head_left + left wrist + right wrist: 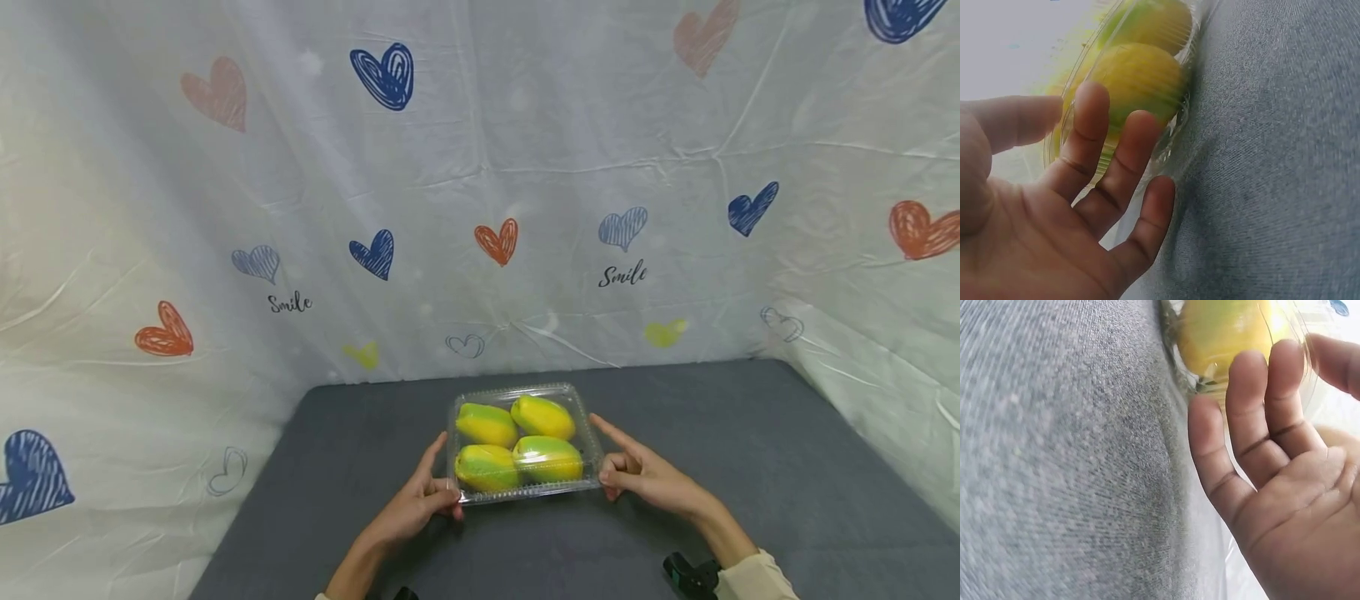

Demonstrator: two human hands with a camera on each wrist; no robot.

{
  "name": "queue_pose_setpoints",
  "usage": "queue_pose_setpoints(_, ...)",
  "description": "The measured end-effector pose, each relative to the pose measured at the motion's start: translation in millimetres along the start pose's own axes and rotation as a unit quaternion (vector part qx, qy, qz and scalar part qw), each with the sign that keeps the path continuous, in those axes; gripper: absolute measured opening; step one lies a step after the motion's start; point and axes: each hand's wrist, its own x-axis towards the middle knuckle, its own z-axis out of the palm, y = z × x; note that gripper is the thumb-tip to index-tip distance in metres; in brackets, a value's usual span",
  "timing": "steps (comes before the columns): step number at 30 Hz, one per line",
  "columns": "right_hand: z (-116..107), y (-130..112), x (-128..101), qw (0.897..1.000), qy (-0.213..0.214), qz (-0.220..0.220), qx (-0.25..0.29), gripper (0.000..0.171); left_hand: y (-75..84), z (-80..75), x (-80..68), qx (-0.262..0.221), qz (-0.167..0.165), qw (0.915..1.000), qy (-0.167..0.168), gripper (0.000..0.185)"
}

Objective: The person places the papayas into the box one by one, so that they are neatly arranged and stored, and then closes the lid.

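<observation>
Clear plastic, thin and springy, is what my hands meet: my left hand (422, 502) cups the near left corner of the clamshell box (525, 492) and my right hand (643, 473) its right edge, fingers only loosely bent against the walls, index fingers lying along the sides. I judge an even, gentle squeeze low on both sides best, lest the lid buckle. Inside the shut box on the grey counter (750, 467) lie four yellow-green mangoes (487, 424), two by two.
</observation>
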Motion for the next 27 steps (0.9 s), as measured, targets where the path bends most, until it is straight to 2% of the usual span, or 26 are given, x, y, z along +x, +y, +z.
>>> queue_pose_setpoints(5,1.4,-2.2,0.9,0.999,0.025,0.036,0.002,0.080,-0.5,-0.9,-1.2,0.016,-0.020,0.9991,0.032,0.082)
queue_pose_setpoints(8,2.3,-3.8,0.3,0.998,0.036,0.057,-0.003,0.073,-1.9,-2.0,-1.7,0.013,-0.020,0.9989,0.040,0.071)
queue_pose_setpoints(11,3.7,-4.4,-0.2,0.996,0.049,0.074,-0.012,0.058,-2.9,-1.9,-1.6,0.003,-0.020,0.9989,0.043,0.058)
queue_pose_setpoints(15,5.8,-3.7,1.0,0.994,0.062,0.085,-0.009,0.029,-4.5,-1.5,-1.1,-0.004,-0.017,0.9992,0.036,0.039)
queue_pose_setpoints(17,7.0,-3.2,1.5,0.994,0.067,0.089,-0.002,0.021,-4.8,-1.6,-1.1,-0.005,-0.018,0.9993,0.033,0.033)
queue_pose_setpoints(27,7.8,0.4,1.8,0.993,0.073,0.083,0.050,0.012,-3.9,-0.2,-1.6,0.015,-0.023,0.9990,0.036,0.017)
